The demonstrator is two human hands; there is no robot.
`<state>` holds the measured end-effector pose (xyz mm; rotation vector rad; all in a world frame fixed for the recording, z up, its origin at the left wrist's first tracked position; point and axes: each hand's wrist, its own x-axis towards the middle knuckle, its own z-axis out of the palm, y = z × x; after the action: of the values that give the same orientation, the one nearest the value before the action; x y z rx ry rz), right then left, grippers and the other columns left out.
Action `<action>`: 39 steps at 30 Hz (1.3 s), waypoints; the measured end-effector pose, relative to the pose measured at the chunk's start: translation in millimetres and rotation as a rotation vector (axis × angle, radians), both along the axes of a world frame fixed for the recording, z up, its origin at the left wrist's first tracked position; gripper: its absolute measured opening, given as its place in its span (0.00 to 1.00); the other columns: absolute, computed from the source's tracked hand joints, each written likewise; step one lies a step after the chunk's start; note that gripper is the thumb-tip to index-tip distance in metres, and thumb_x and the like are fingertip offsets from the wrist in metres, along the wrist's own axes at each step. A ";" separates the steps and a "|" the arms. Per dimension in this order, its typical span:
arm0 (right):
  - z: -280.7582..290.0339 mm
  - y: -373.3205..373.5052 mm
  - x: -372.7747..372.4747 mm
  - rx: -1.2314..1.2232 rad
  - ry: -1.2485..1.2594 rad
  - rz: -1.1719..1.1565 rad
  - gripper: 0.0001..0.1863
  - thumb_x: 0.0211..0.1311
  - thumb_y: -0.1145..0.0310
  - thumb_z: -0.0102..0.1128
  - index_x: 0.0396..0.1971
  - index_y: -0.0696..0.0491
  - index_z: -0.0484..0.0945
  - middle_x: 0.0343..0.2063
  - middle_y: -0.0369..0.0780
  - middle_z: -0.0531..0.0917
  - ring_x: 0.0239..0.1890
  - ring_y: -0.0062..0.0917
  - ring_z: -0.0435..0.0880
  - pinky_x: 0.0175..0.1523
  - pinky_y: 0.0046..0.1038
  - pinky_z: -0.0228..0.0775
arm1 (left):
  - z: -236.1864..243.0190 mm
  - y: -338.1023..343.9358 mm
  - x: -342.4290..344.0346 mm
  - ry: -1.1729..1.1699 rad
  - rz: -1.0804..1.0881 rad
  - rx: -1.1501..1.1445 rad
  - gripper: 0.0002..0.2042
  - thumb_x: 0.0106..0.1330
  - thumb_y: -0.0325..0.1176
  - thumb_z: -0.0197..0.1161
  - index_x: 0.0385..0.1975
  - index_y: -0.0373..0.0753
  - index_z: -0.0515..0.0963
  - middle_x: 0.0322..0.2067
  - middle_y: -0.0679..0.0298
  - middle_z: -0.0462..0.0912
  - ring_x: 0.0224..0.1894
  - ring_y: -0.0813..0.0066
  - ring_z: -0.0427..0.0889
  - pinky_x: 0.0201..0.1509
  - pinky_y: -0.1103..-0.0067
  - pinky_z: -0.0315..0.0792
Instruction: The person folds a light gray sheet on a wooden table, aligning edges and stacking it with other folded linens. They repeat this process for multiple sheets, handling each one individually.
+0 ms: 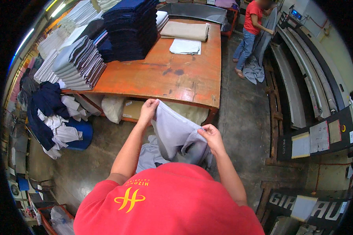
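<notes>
Just off the near edge of the desk, my left grip and right grip pinch grey cloth tight!

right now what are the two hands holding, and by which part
A light grey cloth: the left hand pinches the left end of its upper edge, the right hand the right end.

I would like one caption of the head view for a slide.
Left hand and right hand hold a grey cloth before an orange table bearing folded fabric.
</notes>
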<state>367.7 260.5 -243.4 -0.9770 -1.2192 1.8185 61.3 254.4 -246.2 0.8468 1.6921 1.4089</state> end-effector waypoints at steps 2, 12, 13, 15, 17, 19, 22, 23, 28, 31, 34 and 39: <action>3.1 -4.2 -9.5 0.016 -0.009 -0.019 0.09 0.51 0.75 0.69 0.31 0.56 0.77 0.35 0.35 0.78 0.36 0.16 0.76 0.41 0.19 0.68 | -6.3 1.3 16.6 -0.051 -0.074 -0.087 0.08 0.65 0.37 0.58 0.33 0.39 0.76 0.25 0.72 0.75 0.29 0.83 0.70 0.33 0.82 0.68; 28.4 10.6 -24.3 0.385 -0.195 -0.235 0.09 0.45 0.74 0.72 0.27 0.55 0.80 0.34 0.34 0.76 0.26 0.12 0.71 0.31 0.16 0.66 | 4.1 -7.0 124.6 -0.528 -0.526 -0.037 0.04 0.66 0.34 0.56 0.35 0.42 0.75 0.29 0.75 0.77 0.30 0.88 0.72 0.35 0.87 0.66; 27.8 13.4 -18.9 0.378 -0.290 -0.250 0.09 0.45 0.74 0.72 0.26 0.55 0.81 0.33 0.34 0.76 0.25 0.12 0.70 0.30 0.15 0.65 | 9.9 -6.5 125.3 -0.478 -0.537 -0.059 0.05 0.66 0.35 0.56 0.35 0.42 0.75 0.29 0.75 0.77 0.30 0.88 0.72 0.34 0.87 0.65; 23.7 15.1 -12.9 0.312 -0.179 -0.222 0.13 0.46 0.72 0.72 0.31 0.57 0.78 0.29 0.34 0.76 0.24 0.12 0.71 0.29 0.16 0.66 | 21.5 -4.5 125.2 -0.425 -0.560 -0.071 0.06 0.67 0.36 0.56 0.34 0.43 0.75 0.28 0.76 0.77 0.28 0.89 0.71 0.31 0.87 0.64; 17.3 14.3 -9.4 0.246 -0.092 -0.231 0.16 0.47 0.72 0.72 0.34 0.58 0.75 0.30 0.35 0.77 0.25 0.11 0.72 0.29 0.17 0.67 | 33.7 -1.1 125.2 -0.416 -0.594 -0.054 0.07 0.67 0.38 0.55 0.34 0.43 0.75 0.27 0.77 0.76 0.27 0.89 0.70 0.28 0.88 0.62; 10.6 12.7 -7.1 0.224 0.003 -0.250 0.15 0.51 0.73 0.69 0.36 0.58 0.73 0.30 0.35 0.77 0.28 0.12 0.74 0.32 0.17 0.68 | 47.9 2.8 126.1 -0.201 -0.733 -0.060 0.07 0.64 0.33 0.60 0.37 0.38 0.76 0.29 0.74 0.79 0.29 0.88 0.74 0.31 0.87 0.67; 3.5 9.1 -3.6 0.150 0.196 -0.178 0.10 0.57 0.73 0.63 0.37 0.57 0.73 0.30 0.35 0.78 0.32 0.13 0.75 0.37 0.16 0.68 | 71.7 11.8 130.6 -0.090 -0.901 -0.042 0.11 0.58 0.25 0.65 0.39 0.33 0.76 0.32 0.66 0.82 0.33 0.87 0.78 0.38 0.87 0.71; 2.4 9.3 -2.1 0.110 0.256 -0.145 0.08 0.60 0.73 0.61 0.36 0.57 0.74 0.31 0.35 0.78 0.33 0.13 0.76 0.39 0.16 0.68 | 79.5 16.5 132.5 -0.028 -0.926 -0.075 0.10 0.58 0.25 0.65 0.39 0.33 0.76 0.32 0.67 0.82 0.33 0.87 0.78 0.38 0.87 0.71; 3.2 17.3 10.2 0.205 0.170 -0.039 0.08 0.63 0.68 0.58 0.33 0.57 0.73 0.29 0.32 0.77 0.33 0.12 0.72 0.39 0.18 0.64 | 114.5 33.5 147.2 0.262 -0.906 -0.007 0.07 0.61 0.27 0.62 0.37 0.35 0.77 0.29 0.72 0.79 0.30 0.84 0.75 0.35 0.85 0.70; -1.2 26.8 22.8 0.332 0.086 -0.013 0.10 0.62 0.67 0.59 0.31 0.58 0.73 0.26 0.33 0.76 0.31 0.14 0.71 0.36 0.20 0.64 | 144.9 39.6 158.0 0.372 -0.608 0.068 0.08 0.62 0.33 0.61 0.36 0.38 0.77 0.30 0.72 0.77 0.35 0.83 0.74 0.40 0.82 0.69; -19.5 33.7 35.7 0.486 -0.144 -0.059 0.12 0.58 0.65 0.61 0.32 0.60 0.73 0.26 0.43 0.78 0.26 0.27 0.76 0.34 0.27 0.67 | 202.2 51.9 154.7 0.362 -0.477 0.292 0.07 0.62 0.33 0.60 0.37 0.38 0.76 0.32 0.72 0.77 0.38 0.82 0.73 0.45 0.84 0.65; -82.9 29.9 47.3 0.554 -0.414 -0.197 0.15 0.57 0.65 0.61 0.38 0.60 0.76 0.34 0.52 0.80 0.37 0.45 0.79 0.41 0.35 0.70 | 308.6 70.0 150.2 0.486 -0.403 0.685 0.11 0.63 0.37 0.60 0.38 0.38 0.78 0.33 0.71 0.78 0.38 0.83 0.73 0.45 0.86 0.65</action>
<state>415.0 290.4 -326.2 -1.1189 -1.6884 1.0573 211.5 324.3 62.4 1.9200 1.2268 1.5812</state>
